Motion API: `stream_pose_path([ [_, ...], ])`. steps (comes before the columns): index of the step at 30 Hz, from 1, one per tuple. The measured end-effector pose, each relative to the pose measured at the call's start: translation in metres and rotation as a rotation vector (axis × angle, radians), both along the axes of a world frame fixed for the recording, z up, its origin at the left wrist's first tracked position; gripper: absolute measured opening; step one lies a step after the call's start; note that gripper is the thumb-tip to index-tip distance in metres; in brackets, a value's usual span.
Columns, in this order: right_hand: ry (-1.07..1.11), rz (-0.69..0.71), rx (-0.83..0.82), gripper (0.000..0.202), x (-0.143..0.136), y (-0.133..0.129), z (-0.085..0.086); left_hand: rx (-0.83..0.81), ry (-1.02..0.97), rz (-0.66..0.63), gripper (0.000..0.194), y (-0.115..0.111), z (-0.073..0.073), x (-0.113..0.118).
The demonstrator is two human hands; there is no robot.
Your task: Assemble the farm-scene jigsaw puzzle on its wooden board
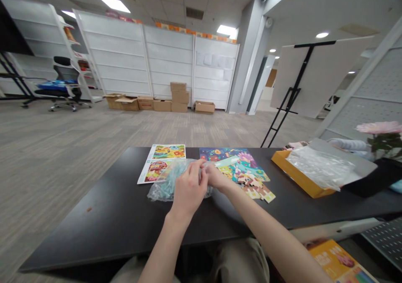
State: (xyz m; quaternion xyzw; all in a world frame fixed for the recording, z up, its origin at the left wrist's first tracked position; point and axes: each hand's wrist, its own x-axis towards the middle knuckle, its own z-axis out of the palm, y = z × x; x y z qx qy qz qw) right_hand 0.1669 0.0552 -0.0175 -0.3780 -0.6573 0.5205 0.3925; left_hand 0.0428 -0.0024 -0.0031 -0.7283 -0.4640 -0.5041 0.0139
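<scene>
My left hand [190, 186] and my right hand [214, 176] meet over the table, both closed on a clear plastic bag [163, 189] with pale blue-green contents. What is in the bag cannot be made out through the plastic. Under the bag's far left side lies a white sheet [146, 171] with two colourful farm and animal pictures. Just beyond my right hand is a bright illustrated puzzle board [251, 161]. Loose puzzle pieces [253, 184] lie in a heap at its near edge.
On the right, a yellow box [295, 175] holds clear plastic wrapping [320, 165]. A dark pot with pink flowers [381, 128] stands beside it. An orange-yellow package [339, 260] sits below the table's edge. Cardboard boxes [179, 96] line the far shelves.
</scene>
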Motion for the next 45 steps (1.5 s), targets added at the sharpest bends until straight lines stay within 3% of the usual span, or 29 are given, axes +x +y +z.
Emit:
stream_pose_path([
  [5, 0.103, -0.030, 0.080, 0.028, -0.008, 0.010, 0.007, -0.004, -0.003, -0.021, 0.028, 0.002, -0.002, 0.000],
  [10, -0.109, -0.025, 0.271, 0.023, 0.015, -0.019, -0.002, -0.026, -0.002, -0.027, 0.028, 0.002, -0.001, 0.000],
  [15, -0.529, -0.257, 0.399, 0.018, 0.080, -0.059, -0.003, -0.019, -0.019, -0.027, 0.026, 0.001, -0.001, -0.001],
  [20, -0.987, -0.620, 0.363, 0.024, 0.167, -0.075, 0.004, -0.022, -0.008, -0.045, 0.026, 0.001, -0.002, -0.001],
  [23, -1.207, -0.603, 0.302, 0.030, 0.192, -0.081, 0.004, -0.015, 0.000, -0.031, 0.025, 0.002, -0.003, -0.001],
  [27, -1.307, -0.514, 0.218, 0.029, 0.194, -0.087, -0.001, -0.016, 0.006, -0.027, 0.025, 0.002, -0.003, -0.001],
  [35, -1.480, -0.551, 0.210, 0.028, 0.190, -0.085, -0.006, -0.016, 0.028, -0.035, 0.026, 0.001, -0.003, -0.002],
  [40, -1.592, -0.618, 0.188, 0.027, 0.185, -0.084, 0.002, -0.014, 0.029, -0.041, 0.026, 0.003, -0.003, -0.002],
  [45, -1.572, -0.638, 0.245, 0.028, 0.205, -0.080, 0.007, -0.004, 0.033, -0.054, 0.025, 0.003, -0.004, -0.001],
])
